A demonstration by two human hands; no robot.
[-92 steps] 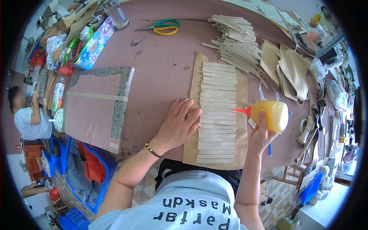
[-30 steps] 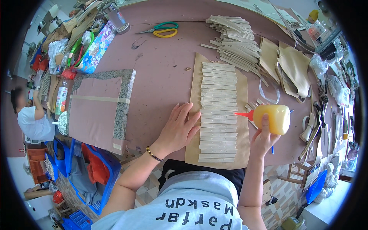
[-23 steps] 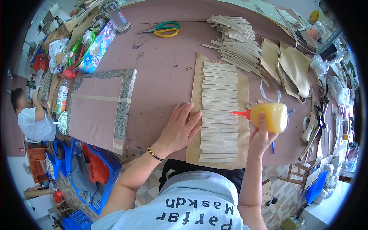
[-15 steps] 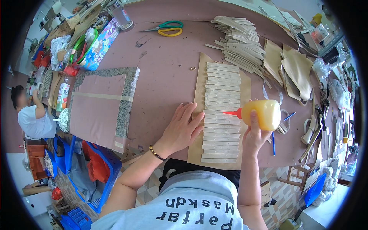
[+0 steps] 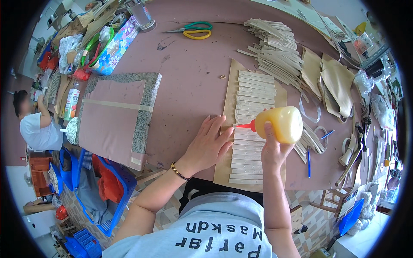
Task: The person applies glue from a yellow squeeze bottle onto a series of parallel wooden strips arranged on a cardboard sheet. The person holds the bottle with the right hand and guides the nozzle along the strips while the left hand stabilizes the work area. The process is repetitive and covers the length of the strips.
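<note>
My right hand [image 5: 276, 148] grips a yellow glue bottle [image 5: 282, 124], tilted onto its side. Its red nozzle [image 5: 246, 125] points left, with the tip at the left ends of a column of pale strips [image 5: 247, 157]. Small wet-looking dots show along several strips. They lie side by side on a tan sheet [image 5: 221, 165]. Fingers stretched out, my left hand [image 5: 208, 142] rests flat at the sheet's left edge, fingertips close to the nozzle tip. It holds nothing.
Scissors [image 5: 198, 31] with green and yellow handles lie at the back. Loose strips [image 5: 275, 47] are heaped at back right, beside tan leather-like pieces [image 5: 337, 84]. A stone slab [image 5: 148, 94] sits at left. A blue pen [image 5: 308, 163] lies right; another person [image 5: 38, 124] sits far left.
The glue bottle in my right hand has moved left across the strips, bringing its nozzle from their middle to their left ends. My left hand stays nearly in place.
</note>
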